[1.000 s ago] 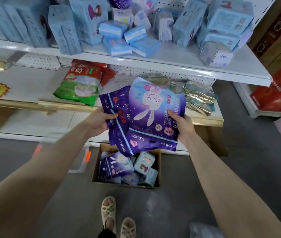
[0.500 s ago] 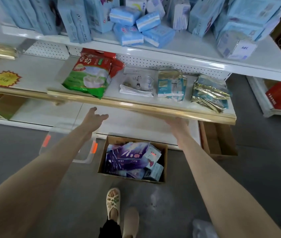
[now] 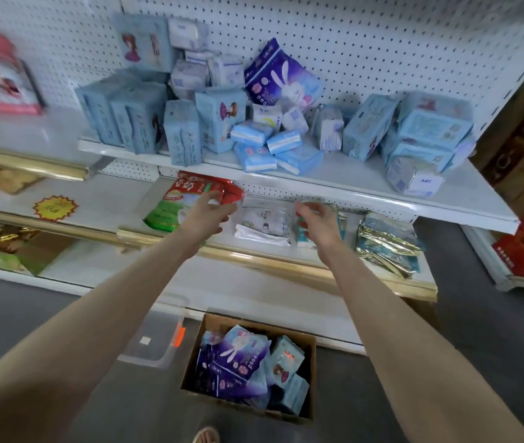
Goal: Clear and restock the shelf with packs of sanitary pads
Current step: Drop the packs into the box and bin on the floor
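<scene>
Your left hand (image 3: 204, 214) and right hand (image 3: 318, 223) have risen, empty and loose-fingered, below a white metal shelf (image 3: 360, 175) holding a pale-blue "ABC" pack (image 3: 414, 179).

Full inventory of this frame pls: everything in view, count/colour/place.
Upper shelf: 1, white, under pegboard.
Bunny pack: 1, purple, upper shelf, leaning on pegboard.
Light-blue packs: many, pale blue, piled across upper shelf.
Red-green bag: 1, red and green, middle shelf, left.
Clear pack: 1, clear-white, middle shelf, centre.
Foil packs: several, gold, middle shelf, right.
Cardboard box: 1, brown, floor, holds purple and blue packs.
Plastic bin: 1, clear, floor, left of box.
Star sticker: 1, yellow, far-left shelf.
Left hand: 1, bare, holds nothing, raised before red-green bag.
Right hand: 1, bare, holds nothing, raised before middle shelf.
</scene>
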`<act>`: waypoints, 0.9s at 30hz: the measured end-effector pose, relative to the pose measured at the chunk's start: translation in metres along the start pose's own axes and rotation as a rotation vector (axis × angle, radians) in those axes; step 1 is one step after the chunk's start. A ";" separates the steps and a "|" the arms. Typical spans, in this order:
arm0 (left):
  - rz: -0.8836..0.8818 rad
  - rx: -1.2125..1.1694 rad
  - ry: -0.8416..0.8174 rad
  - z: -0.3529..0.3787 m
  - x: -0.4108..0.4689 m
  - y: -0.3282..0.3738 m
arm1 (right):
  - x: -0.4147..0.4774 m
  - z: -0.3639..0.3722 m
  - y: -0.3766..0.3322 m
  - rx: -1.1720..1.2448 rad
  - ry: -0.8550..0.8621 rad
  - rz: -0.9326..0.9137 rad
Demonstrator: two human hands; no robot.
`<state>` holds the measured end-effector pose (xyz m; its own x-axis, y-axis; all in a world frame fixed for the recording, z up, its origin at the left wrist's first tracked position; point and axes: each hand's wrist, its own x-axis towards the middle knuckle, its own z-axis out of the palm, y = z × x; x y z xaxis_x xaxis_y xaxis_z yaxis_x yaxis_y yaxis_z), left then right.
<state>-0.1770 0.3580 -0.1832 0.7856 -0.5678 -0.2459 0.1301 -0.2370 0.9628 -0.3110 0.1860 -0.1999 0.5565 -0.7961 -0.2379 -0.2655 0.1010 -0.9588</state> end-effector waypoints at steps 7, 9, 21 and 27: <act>0.166 -0.004 0.079 -0.030 -0.003 0.070 | 0.001 0.019 -0.083 0.005 -0.088 -0.175; 0.208 0.019 0.096 -0.040 0.001 0.088 | 0.005 0.029 -0.103 0.003 -0.098 -0.200; 0.328 0.056 0.197 -0.136 0.094 0.146 | 0.067 0.132 -0.184 0.023 -0.105 -0.308; 0.312 0.112 0.228 -0.197 0.159 0.153 | 0.097 0.209 -0.210 0.026 -0.101 -0.302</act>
<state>0.0876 0.3868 -0.0526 0.8927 -0.4395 0.0993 -0.1923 -0.1723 0.9661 -0.0368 0.2128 -0.0543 0.6828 -0.7292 0.0455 -0.0564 -0.1147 -0.9918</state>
